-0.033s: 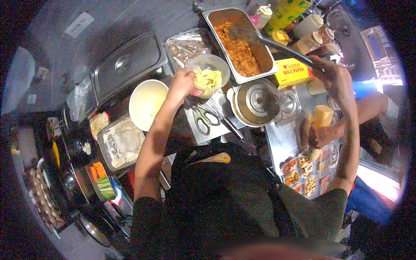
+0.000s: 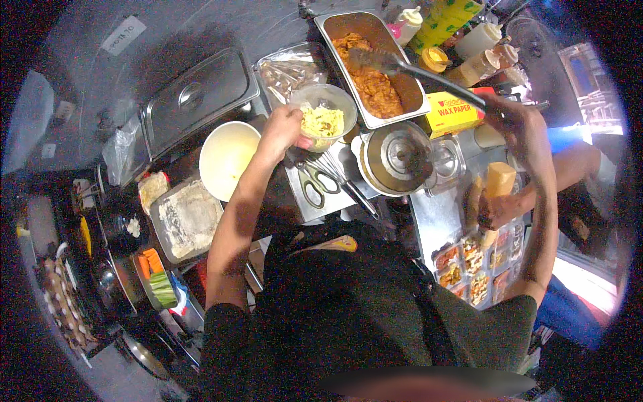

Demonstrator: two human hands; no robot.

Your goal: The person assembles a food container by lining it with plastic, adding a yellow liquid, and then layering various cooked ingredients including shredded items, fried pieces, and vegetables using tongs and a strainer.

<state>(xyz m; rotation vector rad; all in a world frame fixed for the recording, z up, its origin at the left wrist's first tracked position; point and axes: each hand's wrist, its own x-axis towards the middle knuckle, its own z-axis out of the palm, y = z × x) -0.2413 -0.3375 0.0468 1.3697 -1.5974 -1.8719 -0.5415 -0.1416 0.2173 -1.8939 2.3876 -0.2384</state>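
Note:
My left hand [image 2: 284,131] grips the rim of a clear plastic bowl [image 2: 345,107] with pale yellow shredded food [image 2: 323,123] inside. In my right hand [image 2: 514,124] is the handle of a long dark spatula [image 2: 442,82]. Its blade rests at the orange-brown sauced food [image 2: 378,90] in a deep steel pan [image 2: 418,107]. The bowl is held just left of that pan's near end. Below the bowl lie a whisk [image 2: 348,184] and green-handled scissors [image 2: 313,191].
A lidded round pot [image 2: 402,157] and a yellow wax paper box [image 2: 450,112] stand near the pan. Squeeze bottles [image 2: 479,40] crowd the back right. Left are a white bowl [image 2: 229,161] and a floury tray [image 2: 175,231]. Another person's hand [image 2: 499,211] holds a tan bottle [image 2: 500,179] over filled containers [image 2: 477,271].
The spatula blade has shifted slightly left and lower in the pan, my right hand moving a little with it. My left hand and the bowl have hardly moved.

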